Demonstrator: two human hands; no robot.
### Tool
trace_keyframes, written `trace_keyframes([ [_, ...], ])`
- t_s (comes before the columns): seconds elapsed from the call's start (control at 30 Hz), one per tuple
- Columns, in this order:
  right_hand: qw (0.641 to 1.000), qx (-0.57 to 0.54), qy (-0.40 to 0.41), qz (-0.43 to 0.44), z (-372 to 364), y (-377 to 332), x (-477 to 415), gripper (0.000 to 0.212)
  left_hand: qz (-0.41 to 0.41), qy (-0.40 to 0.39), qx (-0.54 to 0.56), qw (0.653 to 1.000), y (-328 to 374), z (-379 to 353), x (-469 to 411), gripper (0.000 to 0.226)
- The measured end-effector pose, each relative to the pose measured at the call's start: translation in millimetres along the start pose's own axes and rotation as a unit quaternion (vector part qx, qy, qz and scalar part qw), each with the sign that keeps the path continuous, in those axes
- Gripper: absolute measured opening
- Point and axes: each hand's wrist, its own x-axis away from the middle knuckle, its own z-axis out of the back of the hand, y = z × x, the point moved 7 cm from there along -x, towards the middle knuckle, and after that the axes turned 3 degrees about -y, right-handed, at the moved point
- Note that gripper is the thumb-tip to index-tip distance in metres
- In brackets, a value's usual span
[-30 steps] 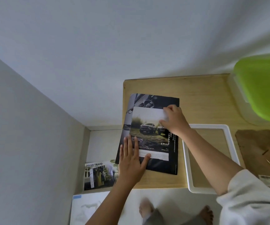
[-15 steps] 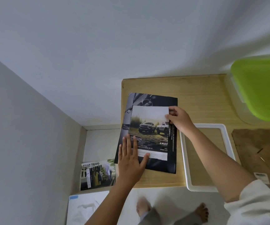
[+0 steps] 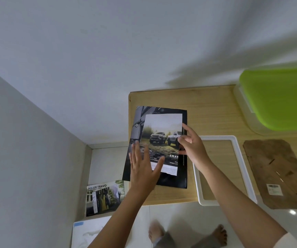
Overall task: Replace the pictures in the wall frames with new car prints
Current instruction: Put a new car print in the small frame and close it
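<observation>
Car print (image 3: pixel 162 138) flat on dark brochure (image 3: pixel 182 178) at wooden table's (image 3: pixel 210 108) 9 o'clock end, left hand (image 3: pixel 144 170) straight-fingered, spread, pressing print's 7 o'clock corner, right hand (image 3: pixel 192 149) loosely extended, fingertips touching print's 3 o'clock edge, gripping nothing, white frame (image 3: pixel 240 158) at print's 3 o'clock.

Left hand (image 3: pixel 144 169) flat on a car print's (image 3: pixel 162 133) seven o'clock corner, right hand (image 3: pixel 192 147) touching its three o'clock edge; the print tops a dark brochure (image 3: pixel 183 178), with a white frame (image 3: pixel 240 161) at three o'clock.
</observation>
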Motion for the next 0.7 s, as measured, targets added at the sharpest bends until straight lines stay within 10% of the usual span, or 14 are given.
trace_keyframes([
  [0.47,0.990,-0.014,-0.113,0.078,-3.2,-53.1,34.0,0.035,-0.104,-0.149,0.376,0.909,90.9,15.5,-4.1,0.061],
  [0.7,0.991,0.122,0.041,0.046,44.6,-19.9,39.3,0.044,-0.098,-0.121,0.522,0.839,102.9,19.8,4.6,0.056],
])
